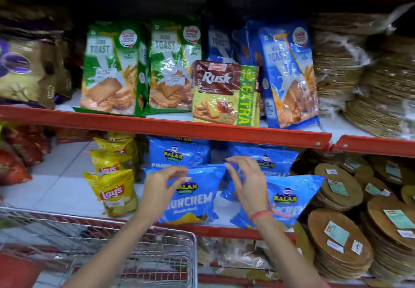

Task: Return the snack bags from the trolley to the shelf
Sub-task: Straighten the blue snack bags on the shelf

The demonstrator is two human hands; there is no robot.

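A blue Balaji Crunchem snack bag (pixel 193 200) stands upright at the front of the lower shelf (pixel 67 188). My left hand (pixel 159 188) hovers in front of its upper left part, fingers curled and apart, holding nothing. My right hand (pixel 247 184) is at the bag's top right corner with its fingers spread, the fingertips just at the edge. More blue Balaji bags stand behind (pixel 177 152) and to the right (pixel 292 195). The wire trolley (pixel 161 256) is below my left arm, and I cannot make out any snack bags in it.
Yellow Lay's bags (pixel 114 193) stand left of the blue bags, red bags (pixel 15 164) further left. Stacks of round flat packs (pixel 336 242) fill the right. The red-edged upper shelf (pixel 179 128) holds toast and rusk packs (pixel 224 92).
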